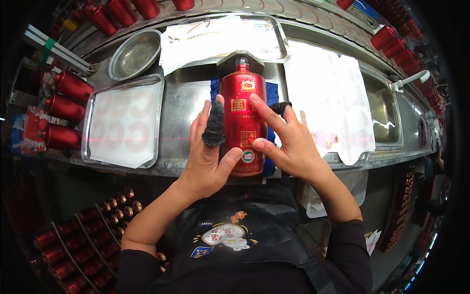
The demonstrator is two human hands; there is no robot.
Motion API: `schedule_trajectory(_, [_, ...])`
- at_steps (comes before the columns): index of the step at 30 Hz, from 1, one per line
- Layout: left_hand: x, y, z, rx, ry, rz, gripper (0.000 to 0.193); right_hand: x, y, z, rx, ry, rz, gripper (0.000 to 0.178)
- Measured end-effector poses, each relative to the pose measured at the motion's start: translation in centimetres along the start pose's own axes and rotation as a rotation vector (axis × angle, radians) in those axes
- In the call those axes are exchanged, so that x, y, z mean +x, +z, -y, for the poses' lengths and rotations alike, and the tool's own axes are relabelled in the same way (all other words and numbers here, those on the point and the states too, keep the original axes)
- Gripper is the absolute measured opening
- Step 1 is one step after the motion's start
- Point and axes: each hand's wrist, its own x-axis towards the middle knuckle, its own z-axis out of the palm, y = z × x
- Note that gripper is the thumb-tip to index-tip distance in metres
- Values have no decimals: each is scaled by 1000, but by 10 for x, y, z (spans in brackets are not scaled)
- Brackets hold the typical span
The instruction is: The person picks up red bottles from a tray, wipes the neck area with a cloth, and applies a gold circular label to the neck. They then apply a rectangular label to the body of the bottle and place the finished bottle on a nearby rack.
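A glossy red bottle (243,122) with gold lettering and a small round green-and-white sticker lies face up, its neck pointing away from me, on a blue cloth (272,93). Along its left side is my left hand (204,161), fingers stretched out and thumb over the lower front; a black knitted sleeve (214,126) covers one finger. My right hand (296,144) comes from the right with fingers spread, index fingertip and thumb at the bottle's printed face. Another black sleeve (280,108) sits on one of its fingers. A dark metal rest (226,64) stands around the bottle's neck.
At left is a metal tray (86,142) lined with white paper bearing pale ring shapes. Behind it stands a round metal bowl (117,71). White sheets (333,98) cover the right side, beside a sink (395,132). More red bottles (66,108) lie at left; a conveyor (293,17) runs behind.
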Motion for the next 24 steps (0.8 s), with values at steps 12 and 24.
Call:
schedule_trajectory(12, [-3, 7, 11, -327, -23, 19, 79, 2, 0, 1, 78, -16, 17, 76])
schedule_trajectory(24, [-5, 2, 16, -112, 35, 36, 75, 2, 2, 12, 7, -17, -2, 73])
